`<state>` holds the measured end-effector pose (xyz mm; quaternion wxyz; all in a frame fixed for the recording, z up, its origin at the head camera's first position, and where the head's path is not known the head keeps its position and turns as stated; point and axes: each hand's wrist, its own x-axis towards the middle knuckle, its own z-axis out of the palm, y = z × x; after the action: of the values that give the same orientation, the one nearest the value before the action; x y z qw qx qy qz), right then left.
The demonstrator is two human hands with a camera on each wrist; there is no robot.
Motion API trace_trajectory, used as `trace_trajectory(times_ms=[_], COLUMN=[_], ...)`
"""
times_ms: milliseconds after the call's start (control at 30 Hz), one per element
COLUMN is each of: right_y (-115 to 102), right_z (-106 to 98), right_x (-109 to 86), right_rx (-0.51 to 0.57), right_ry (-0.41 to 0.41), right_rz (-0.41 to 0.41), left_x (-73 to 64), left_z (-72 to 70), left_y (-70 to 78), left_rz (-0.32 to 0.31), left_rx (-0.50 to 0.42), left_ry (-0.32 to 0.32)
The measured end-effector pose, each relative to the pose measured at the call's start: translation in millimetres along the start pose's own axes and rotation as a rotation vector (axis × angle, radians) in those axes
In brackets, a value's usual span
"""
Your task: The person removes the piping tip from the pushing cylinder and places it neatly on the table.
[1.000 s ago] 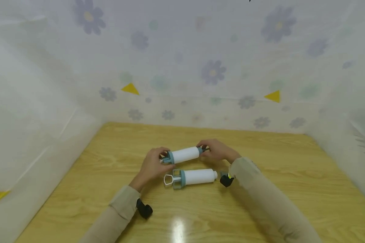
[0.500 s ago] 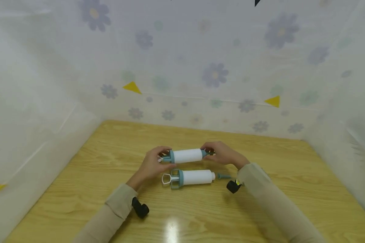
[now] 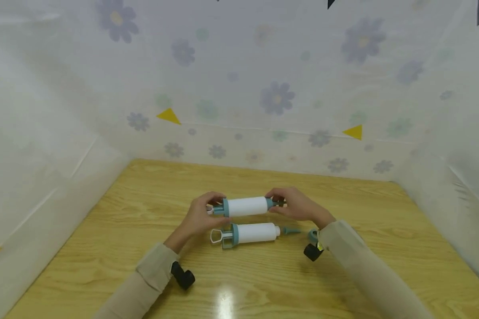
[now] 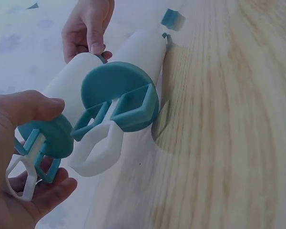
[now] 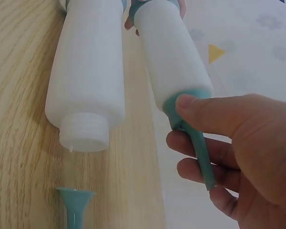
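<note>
Item 1, held tube: white barrel [image 3: 247,206] with teal fittings, held in both hands behind item 2; on my head feed, a narrow strip of tabletop [image 3: 403,217] shows between them.

Left hand [image 3: 199,215]: fingers curled about the teal collar [image 4: 59,138], thumb on its rim, other fingers beneath. The white pull ring [image 4: 30,181] sits inside the palm's hollow.

Right hand [image 3: 295,204]: fingers pinch the opposite end, thumb over the teal cap; the slim nozzle [image 5: 201,152] runs down across the curled fingers.

Axis: crosswise, left to right, nozzle toward the right hand, pull ring toward the left; nozzle end a shade higher on my head feed.

Item 2, second tube [image 3: 257,233]: lying on the tabletop, nearly parallel to item 1, ring to the left, bare threaded neck to the right.

Item 3, loose teal nozzle [image 3: 292,231]: just beyond that neck, flared end facing it, apart.

Item 4, small teal piece [image 3: 313,235]: near the right cuff, partly hidden.
</note>
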<state>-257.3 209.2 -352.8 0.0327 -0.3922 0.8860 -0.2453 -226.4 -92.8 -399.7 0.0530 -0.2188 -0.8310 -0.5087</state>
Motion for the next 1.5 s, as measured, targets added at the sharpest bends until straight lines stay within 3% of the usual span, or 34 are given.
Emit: trace_trajectory(times_ms=[267,700,833,1167,1500], right_y=[2.1,3.3,6.9,5.2,0.9], right_z=[-1.5,-1.8,0.3,0.6,5.5], right_x=[-9.0,-18.6,-22.3,-33.4,-41.6], right_rx=[0.045,0.082,0.163,0.482,0.498], right_ry=[0.026,0.048,0.062,0.066,0.081], right_rz=[-0.024,-0.032,-0.012,0.161,0.130], left_x=[-1.8,-1.3,-2.8,-1.6,-4.5], left_z=[1.5,3.7,4.4,9.6,12.7], left_y=[7.6,10.7,11.7,18.9,18.0], left_rz=[0.010,0.082,0.071,0.097,0.142], left_rx=[-0.017,-0.030,-0.055,-0.066,-0.098], left_ry=[-0.011,-0.030,-0.029,0.014,-0.007])
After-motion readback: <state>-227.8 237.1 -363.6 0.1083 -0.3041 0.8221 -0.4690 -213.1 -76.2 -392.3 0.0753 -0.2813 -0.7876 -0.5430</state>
